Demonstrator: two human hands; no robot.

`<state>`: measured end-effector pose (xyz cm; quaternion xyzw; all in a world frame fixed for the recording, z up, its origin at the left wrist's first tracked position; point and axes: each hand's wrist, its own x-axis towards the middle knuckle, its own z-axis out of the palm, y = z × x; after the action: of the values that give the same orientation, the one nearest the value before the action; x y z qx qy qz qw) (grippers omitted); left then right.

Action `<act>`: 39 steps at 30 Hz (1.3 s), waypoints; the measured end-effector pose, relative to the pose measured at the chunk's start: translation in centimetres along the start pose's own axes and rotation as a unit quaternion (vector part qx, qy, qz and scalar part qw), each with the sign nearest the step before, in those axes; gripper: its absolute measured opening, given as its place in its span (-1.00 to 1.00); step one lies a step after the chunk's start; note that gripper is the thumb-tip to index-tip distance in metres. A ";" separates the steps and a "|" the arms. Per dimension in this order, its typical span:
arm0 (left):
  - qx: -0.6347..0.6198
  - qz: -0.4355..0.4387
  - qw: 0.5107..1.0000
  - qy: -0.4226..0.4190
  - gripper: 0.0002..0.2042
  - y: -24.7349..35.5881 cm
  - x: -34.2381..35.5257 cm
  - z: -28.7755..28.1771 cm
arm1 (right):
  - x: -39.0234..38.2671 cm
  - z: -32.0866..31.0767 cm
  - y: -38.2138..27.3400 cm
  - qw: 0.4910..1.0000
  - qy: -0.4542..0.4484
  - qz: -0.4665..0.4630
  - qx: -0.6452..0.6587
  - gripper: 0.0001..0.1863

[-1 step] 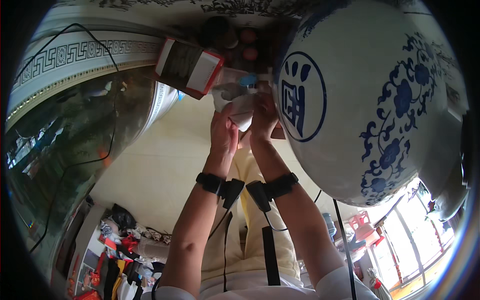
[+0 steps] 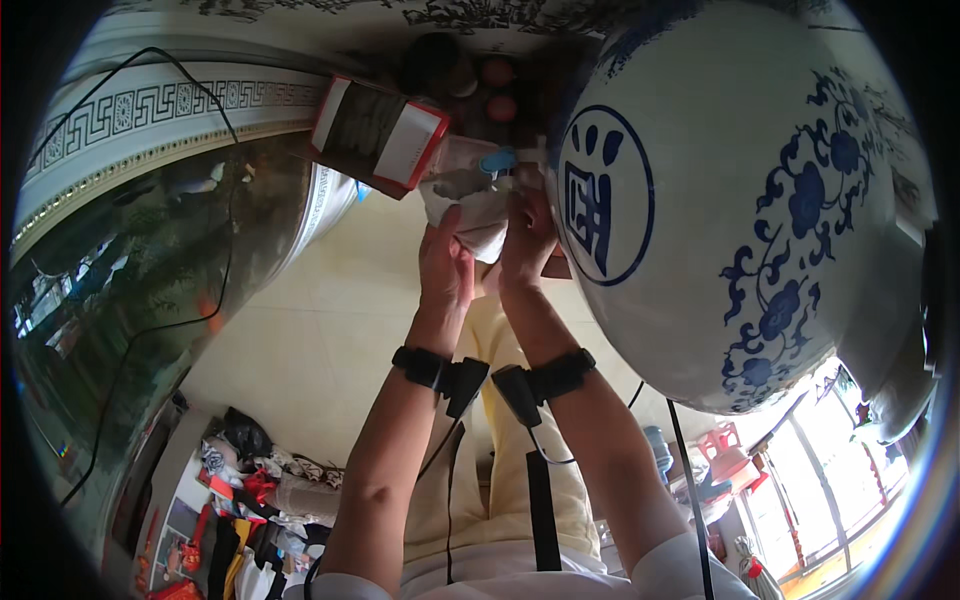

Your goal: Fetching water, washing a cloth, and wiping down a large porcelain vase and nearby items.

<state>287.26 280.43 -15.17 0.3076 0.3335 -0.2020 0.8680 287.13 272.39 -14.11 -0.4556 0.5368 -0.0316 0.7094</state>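
My left hand point(image 2: 447, 258) is closed round the near left side of a white, crumpled pouch-like piece point(image 2: 478, 220), paper or cloth, which gapes at its top. My right hand point(image 2: 528, 225) is at the right edge of the white pouch, fingers curled; whatever lies between its fingertips is hidden. Just beyond the hands lie a small blue object point(image 2: 497, 160) and a clear plastic container point(image 2: 460, 153). An open white box with red edges point(image 2: 410, 145) stands to the left of them, with pale items inside that are hard to make out.
A big white jar with blue flower patterns point(image 2: 690, 200) bulges close to my right hand. At left stands a glass tank point(image 2: 150, 260) with a patterned white rim, a black cable across it. Dark round items point(image 2: 500, 108) sit behind. Piled clothes and bags point(image 2: 250, 490) lie lower left.
The white pouch has shifted slightly and its mouth looks a little wider. Both hands stay almost in the same place.
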 end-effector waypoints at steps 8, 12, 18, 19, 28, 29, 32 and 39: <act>0.204 -0.010 0.979 -0.008 -0.59 1.1 1.8 1.4 | -0.5 0.3 1.0 0.976 0.018 -0.139 0.169 -0.62; 0.254 -0.063 0.965 0.021 -0.57 1.6 2.3 2.1 | 1.1 0.0 2.1 0.952 -0.006 -0.273 -0.135 -0.60; 0.510 -0.093 0.855 0.010 -0.65 2.4 2.7 0.9 | 1.8 0.7 2.4 0.972 0.073 -0.216 0.051 -0.66; 0.498 -0.052 0.865 -0.019 -0.65 2.4 2.7 0.3 | 2.0 1.5 2.2 0.959 0.094 -0.259 0.060 -0.66; 0.525 -0.055 0.846 -0.080 -0.70 3.7 4.0 0.1 | 3.4 2.5 1.6 0.952 0.131 -0.270 -0.058 -0.71; 0.525 -0.055 0.845 -0.082 -0.70 3.8 4.0 0.0 | 3.5 2.5 1.6 0.954 0.123 -0.270 -0.053 -0.71; 0.577 -0.063 0.810 -0.087 -0.73 4.1 3.8 0.4 | 3.1 2.3 1.1 0.959 0.100 -0.257 -0.063 -0.67; 0.445 0.071 0.889 -0.088 -0.71 5.4 2.6 2.8 | -1.6 3.3 -0.3 0.956 0.101 -0.258 0.094 -0.62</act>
<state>293.29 282.11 -13.19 0.6651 0.1079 -0.2934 0.6782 289.17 275.08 -12.69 -0.5041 0.4646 -0.3103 0.6586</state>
